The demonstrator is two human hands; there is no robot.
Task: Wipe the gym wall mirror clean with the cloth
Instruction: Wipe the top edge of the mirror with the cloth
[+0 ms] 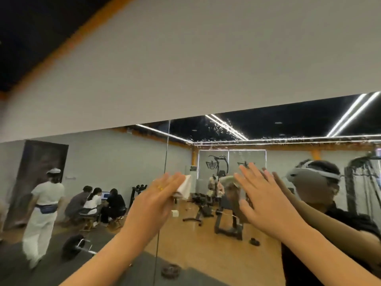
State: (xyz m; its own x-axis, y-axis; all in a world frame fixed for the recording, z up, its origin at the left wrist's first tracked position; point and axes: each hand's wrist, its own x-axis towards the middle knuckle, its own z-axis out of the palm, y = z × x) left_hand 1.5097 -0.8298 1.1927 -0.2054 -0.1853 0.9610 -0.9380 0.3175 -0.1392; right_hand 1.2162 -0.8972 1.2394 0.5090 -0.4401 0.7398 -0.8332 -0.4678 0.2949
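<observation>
Left hand [154,201] and right hand [266,201] are up against the mirror [115,162], with one cloth [184,187] between them.
The left hand lays straight fingers over the single white cloth, which bunches out at its 2 o'clock; the thumb is hidden. The right hand, at 3 o'clock, is spread wide and holds nothing. The mirror shows two panels and one seam, with droplets [218,129] speckling it at 12 o'clock. Reflected, blurry: three seated people [94,201] and one walking person [43,213]. Both forearms are cut off below.
</observation>
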